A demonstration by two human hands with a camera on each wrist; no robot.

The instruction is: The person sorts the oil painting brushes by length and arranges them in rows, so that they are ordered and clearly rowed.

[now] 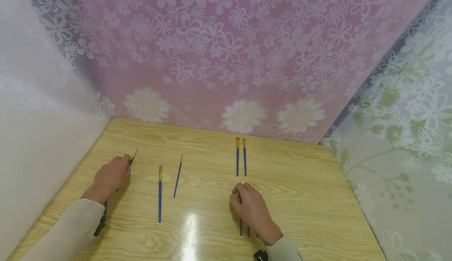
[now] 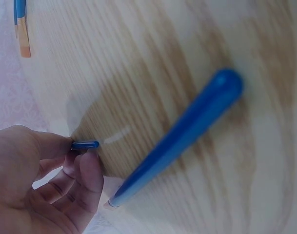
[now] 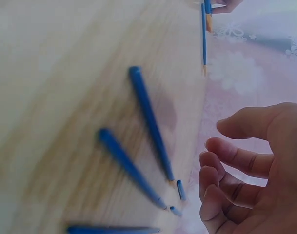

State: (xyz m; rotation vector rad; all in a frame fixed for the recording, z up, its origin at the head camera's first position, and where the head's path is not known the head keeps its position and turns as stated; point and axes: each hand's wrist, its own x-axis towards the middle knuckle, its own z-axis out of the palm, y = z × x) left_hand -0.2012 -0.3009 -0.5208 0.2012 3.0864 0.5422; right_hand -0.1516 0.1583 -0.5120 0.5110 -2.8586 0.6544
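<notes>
At the left of the table, my left hand (image 1: 112, 172) pinches a thin paintbrush (image 1: 132, 161) between thumb and fingers. Its blue handle end (image 2: 85, 145) pokes out past the fingertips in the left wrist view. A second blue-handled brush (image 2: 177, 139) lies close by, mostly hidden under the forearm in the head view. My right hand (image 1: 251, 206) hovers over several paintbrushes, partly covering them; one blue handle (image 1: 241, 227) shows below it. In the right wrist view, its fingers are loosely bent, thumb apart, and hold nothing; handles (image 3: 150, 124) lie beside them.
Between the hands lie a flat-tipped brush (image 1: 160, 198) and a slim fine-tipped brush (image 1: 178, 176). Two brushes, one of them orange-tipped (image 1: 237, 157), lie side by side beyond the right hand. Flowered sheets (image 1: 212, 57) hang around the wooden table (image 1: 303, 174).
</notes>
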